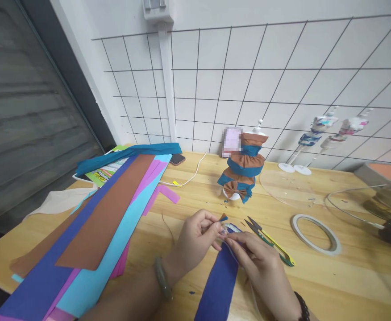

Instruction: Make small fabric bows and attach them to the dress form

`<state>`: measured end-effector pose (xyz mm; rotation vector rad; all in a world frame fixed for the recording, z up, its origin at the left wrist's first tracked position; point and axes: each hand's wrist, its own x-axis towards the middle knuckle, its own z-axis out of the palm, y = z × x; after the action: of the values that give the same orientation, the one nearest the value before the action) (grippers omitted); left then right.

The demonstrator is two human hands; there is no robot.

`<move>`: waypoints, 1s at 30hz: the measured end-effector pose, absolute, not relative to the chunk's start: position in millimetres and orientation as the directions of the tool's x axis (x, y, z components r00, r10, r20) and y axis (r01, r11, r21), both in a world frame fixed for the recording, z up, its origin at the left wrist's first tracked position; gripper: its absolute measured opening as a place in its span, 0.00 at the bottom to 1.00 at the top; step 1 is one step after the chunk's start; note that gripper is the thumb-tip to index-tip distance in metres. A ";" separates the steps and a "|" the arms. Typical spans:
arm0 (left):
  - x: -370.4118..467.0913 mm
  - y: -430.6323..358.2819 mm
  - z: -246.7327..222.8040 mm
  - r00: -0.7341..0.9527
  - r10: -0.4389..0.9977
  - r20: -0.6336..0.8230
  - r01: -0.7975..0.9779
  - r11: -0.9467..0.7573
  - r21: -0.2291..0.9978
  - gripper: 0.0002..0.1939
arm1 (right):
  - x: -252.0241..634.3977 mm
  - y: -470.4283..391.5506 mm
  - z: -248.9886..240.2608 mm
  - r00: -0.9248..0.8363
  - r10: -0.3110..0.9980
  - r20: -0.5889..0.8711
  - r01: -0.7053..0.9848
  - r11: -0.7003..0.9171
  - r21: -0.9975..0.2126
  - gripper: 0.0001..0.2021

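My left hand (198, 236), wearing a jade-coloured bangle, is closed in a pinch, a small brown-and-teal scrap (223, 218) sticking up at its fingertips. Close against it, my right hand (262, 258) pinches a thin pale cord (256, 299), which hangs down past the palm. The fingertips of both hands nearly meet, so what lies between them is partly hidden. Under the hands runs a dark blue crepe-paper strip (217, 283). Just beyond them stands a miniature dress form (247, 162) in ruffled brown and teal layers with a brown bow.
Yellow-and-green thread snips (272, 241) and a tape roll (316, 234) lie to the right. Coloured paper strips (115, 209) are piled on the left. A phone (177, 159) and white cable (197, 171) lie behind. Two small dress forms (311, 136) stand by the gridded wall.
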<state>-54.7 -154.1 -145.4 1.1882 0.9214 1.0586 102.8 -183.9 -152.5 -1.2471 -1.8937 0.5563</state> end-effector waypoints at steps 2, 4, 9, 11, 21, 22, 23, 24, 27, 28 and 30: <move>-54.6 -154.8 -145.8 0.253 0.968 0.000 -0.121 0.031 0.992 0.10 | 103.3 -183.7 -152.8 -0.231 0.895 0.381 0.582 0.441 -0.683 0.07; -54.7 -155.3 -145.7 0.229 0.973 0.017 -0.092 0.004 0.996 0.09 | 103.3 -184.0 -152.4 -0.254 0.887 0.386 0.604 0.457 -0.653 0.08; -56.2 -154.5 -146.1 0.187 0.982 0.028 -0.053 -0.019 0.998 0.10 | 101.9 -184.6 -149.8 -0.267 0.888 0.375 0.623 0.456 -0.636 0.08; -57.1 -153.8 -147.0 0.171 0.985 0.025 -0.010 -0.023 1.000 0.10 | 101.1 -184.5 -149.2 -0.263 0.892 0.368 0.615 0.449 -0.648 0.08; -60.8 -150.7 -147.9 0.092 0.987 0.132 0.271 -0.153 0.950 0.07 | 98.3 -185.0 -150.2 -0.286 0.897 0.338 0.599 0.442 -0.668 0.07; -62.8 -149.1 -147.5 0.075 0.987 0.143 0.289 -0.159 0.944 0.07 | 98.1 -185.1 -149.7 -0.283 0.896 0.341 0.597 0.443 -0.668 0.07; -65.0 -147.1 -147.4 0.048 0.987 0.152 0.301 -0.160 0.940 0.07 | 97.9 -185.2 -149.1 -0.276 0.897 0.345 0.595 0.442 -0.671 0.07; -67.0 -145.1 -147.5 0.015 0.988 0.153 0.305 -0.150 0.941 0.08 | 97.8 -185.2 -148.5 -0.264 0.899 0.350 0.591 0.438 -0.677 0.06; -69.9 -140.7 -149.4 -0.042 0.990 0.137 0.281 -0.120 0.952 0.09 | 98.1 -185.3 -147.1 -0.224 0.902 0.368 0.568 0.428 -0.703 0.06; -69.4 -140.2 -150.4 -0.039 0.990 0.134 0.267 -0.119 0.956 0.09 | 98.3 -185.1 -146.9 -0.219 0.902 0.372 0.559 0.429 -0.710 0.06; -66.9 -140.5 -152.1 0.005 0.992 0.122 0.231 -0.120 0.965 0.09 | 99.1 -184.3 -147.1 -0.217 0.899 0.379 0.542 0.434 -0.719 0.07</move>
<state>-66.9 -140.5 -152.1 1.4695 1.3266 1.1874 99.1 -184.3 -147.1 -1.2210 -1.8917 0.5671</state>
